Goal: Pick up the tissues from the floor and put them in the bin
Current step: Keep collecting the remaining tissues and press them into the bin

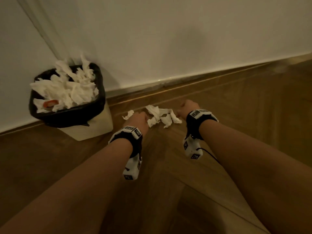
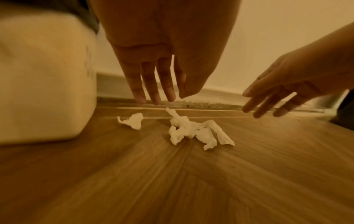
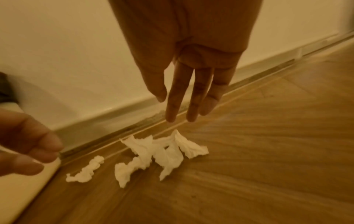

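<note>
Both hands hung over the floor by the wall; left hand point(image 2: 153, 72) with fingers straight and slack, grasping nothing; right hand point(image 3: 193, 78) likewise released, fingers pointing down, empty. Tissues point(image 1: 160, 116) lay crumpled on the wooden floor point(image 1: 236, 115) at centre frame in the head view, a loose cluster between the two hands; one small scrap point(image 1: 128, 114) sat apart, to the left, nearer the bin point(image 1: 94, 127). Bin stood at left against the wall, black liner point(image 1: 67, 114) heaped with tissue to the rim. Judged the paper feather-light, soft, apt to tear or drift; best gathered by pinching the raised folds at the cluster's middle, scrap taken separately; the full bin might shed what was dropped on top.
</note>
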`<state>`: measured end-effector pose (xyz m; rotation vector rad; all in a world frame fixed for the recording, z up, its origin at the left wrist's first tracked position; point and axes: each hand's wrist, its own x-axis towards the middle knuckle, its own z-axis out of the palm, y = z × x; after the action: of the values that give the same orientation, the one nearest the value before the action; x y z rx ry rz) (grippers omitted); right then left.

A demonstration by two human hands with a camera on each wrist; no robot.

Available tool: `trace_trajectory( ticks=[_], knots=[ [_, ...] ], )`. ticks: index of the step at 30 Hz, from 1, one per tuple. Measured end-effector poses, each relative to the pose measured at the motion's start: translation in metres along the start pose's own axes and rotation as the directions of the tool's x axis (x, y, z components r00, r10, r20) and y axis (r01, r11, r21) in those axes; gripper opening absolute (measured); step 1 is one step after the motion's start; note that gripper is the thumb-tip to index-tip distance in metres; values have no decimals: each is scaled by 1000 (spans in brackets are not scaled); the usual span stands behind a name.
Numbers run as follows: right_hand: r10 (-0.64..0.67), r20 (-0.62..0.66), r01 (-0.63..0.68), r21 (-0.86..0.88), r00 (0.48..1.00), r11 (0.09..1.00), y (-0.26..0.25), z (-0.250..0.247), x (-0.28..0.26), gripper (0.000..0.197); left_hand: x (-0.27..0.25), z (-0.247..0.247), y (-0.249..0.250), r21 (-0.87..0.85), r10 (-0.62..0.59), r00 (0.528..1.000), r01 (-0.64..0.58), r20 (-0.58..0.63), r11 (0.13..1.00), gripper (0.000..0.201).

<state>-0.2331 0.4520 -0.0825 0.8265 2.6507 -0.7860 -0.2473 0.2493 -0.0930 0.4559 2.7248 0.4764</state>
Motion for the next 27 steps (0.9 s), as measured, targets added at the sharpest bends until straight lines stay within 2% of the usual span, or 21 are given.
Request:
trace_trajectory(
  ticks=[2,5,7,12,15,18,20,21,23,25,27],
  knots=[
    [61,32,-61,9,998,998,10,14,9,45,11,17,-5,-120,-108,994,105,-15,987,32],
    [96,54,-94,-30,994,995,17,36,23,66,25,41,-13,-265,-311,950,290,-40,920,64],
    [102,41,-97,-106,994,990,19,49,30,73,35,54,-19,-299,-388,919,352,-71,887,83],
    [96,14,-89,-255,995,963,20,73,40,88,62,76,-29,-286,-480,872,439,-90,851,113],
    [66,11,-62,-227,998,972,20,87,47,98,77,81,-33,-261,-511,855,476,-84,840,122],
    [-7,-23,1,-233,1000,973,17,101,53,106,88,85,-34,-224,-509,858,484,-70,846,126],
    [-36,-20,31,-228,999,973,12,108,60,104,90,89,-33,-149,-483,872,469,-78,871,123],
    [-39,0,38,-216,999,976,11,111,64,97,90,91,-33,-110,-459,883,449,-97,887,116],
    [-52,49,59,-172,997,983,9,115,71,70,92,91,-33,-65,-418,903,413,-102,908,96],
    [-97,56,103,-122,994,987,8,117,73,45,97,87,-35,-33,-383,923,382,-42,924,71],
    [-135,55,141,-114,989,984,7,115,73,33,100,83,-35,-29,-328,944,329,28,944,46]
  ],
)
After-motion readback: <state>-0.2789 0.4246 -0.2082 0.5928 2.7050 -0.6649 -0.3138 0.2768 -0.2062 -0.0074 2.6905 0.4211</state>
